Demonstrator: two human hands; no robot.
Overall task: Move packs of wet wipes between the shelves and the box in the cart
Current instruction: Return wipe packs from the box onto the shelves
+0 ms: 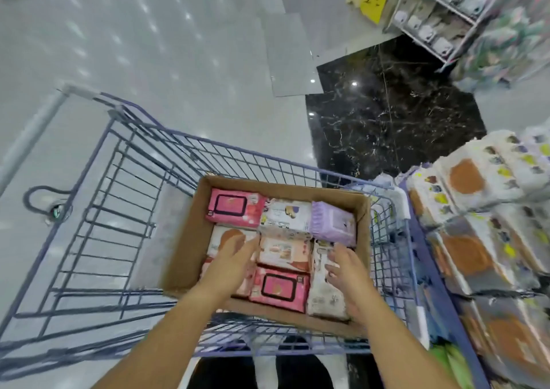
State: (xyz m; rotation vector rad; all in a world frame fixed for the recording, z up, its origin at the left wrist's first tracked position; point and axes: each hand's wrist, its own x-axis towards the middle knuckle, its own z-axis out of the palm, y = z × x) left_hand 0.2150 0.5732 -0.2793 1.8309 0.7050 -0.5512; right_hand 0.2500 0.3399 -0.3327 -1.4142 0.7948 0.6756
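Wet-wipe packs, soft plastic and laid flat, fill the brown cardboard box [190,239] that sits in the blue wire shopping cart [125,186], directly under our two bare hands. Our left hand [235,257] reaches in with fingers extended and loosely together, its tips over a white pack with an orange oval [223,236]; whether it touches, we cannot tell. Our right hand [346,272] hangs open, fingers slightly spread, above a tall white printed pack [323,296] by the box's right wall. Neither hand grips anything.

Between the hands lie a pale peach pack [282,251] and, nearer our wrists, a pink pack with a dark rectangular lid [279,287]. Beyond the fingertips sit another pink pack [235,207], a white pack [285,213] and a lilac pack [333,222].

We judge the step to be picking a pack for the store shelves [482,210], stacked with similar packs off to the right of our right hand. Done well, we would close both hands on one pack's short sides, since neighbours sit tight, lift straight up to clear the box wall, then swing right without snagging the cart rim.
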